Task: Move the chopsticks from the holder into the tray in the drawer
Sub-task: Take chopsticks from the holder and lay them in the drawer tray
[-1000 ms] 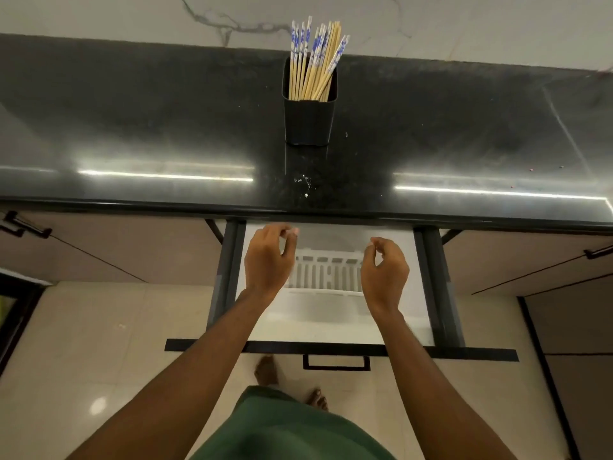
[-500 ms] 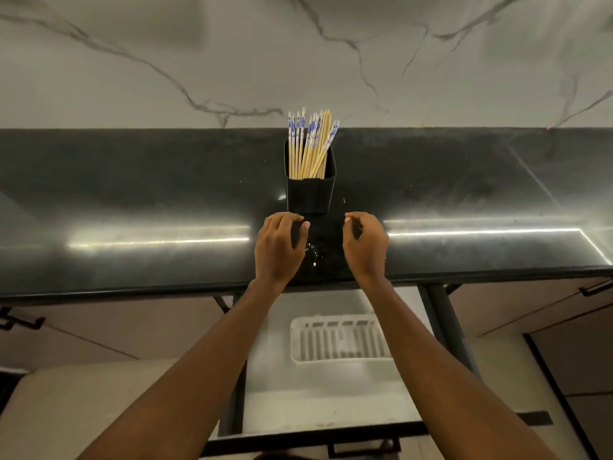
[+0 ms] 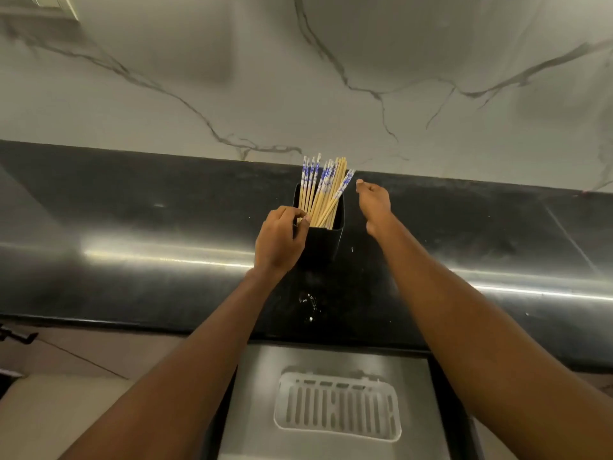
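Observation:
A black rectangular holder stands on the dark countertop, packed with several wooden chopsticks, some with blue-and-white tops. My left hand grips the holder's left side, thumb over its rim. My right hand hovers just right of the chopstick tops, fingers loosely apart, its fingertip close to the rightmost one and holding nothing. Below the counter edge, a white slotted tray lies in the pulled-out grey drawer. No chopsticks lie in the tray.
A marble wall rises right behind the holder. A few water drops sit on the counter in front of it. A black cabinet handle shows at the far left below the counter.
Both hands rose from the drawer, crossed the counter and reached the holder. The left took hold of its side; the right moved up beside the chopstick tops. The view tilted up.

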